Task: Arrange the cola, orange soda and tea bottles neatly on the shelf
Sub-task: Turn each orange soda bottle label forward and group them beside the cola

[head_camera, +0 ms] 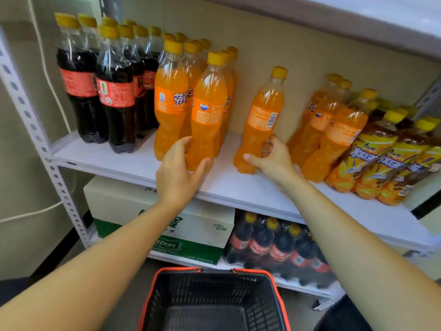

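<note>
On the white shelf stand several cola bottles at the left, then rows of orange soda bottles. My left hand curls round the base of the front orange soda bottle. My right hand grips the lower part of a single orange soda bottle, which stands alone in the gap and tilts right. More orange soda bottles stand to its right, followed by several tea bottles with yellow caps at the far right.
A black shopping basket with a red rim sits below my arms. The lower shelf holds a white and green carton and a wrapped pack of cola bottles. A perforated metal shelf post runs down the left side.
</note>
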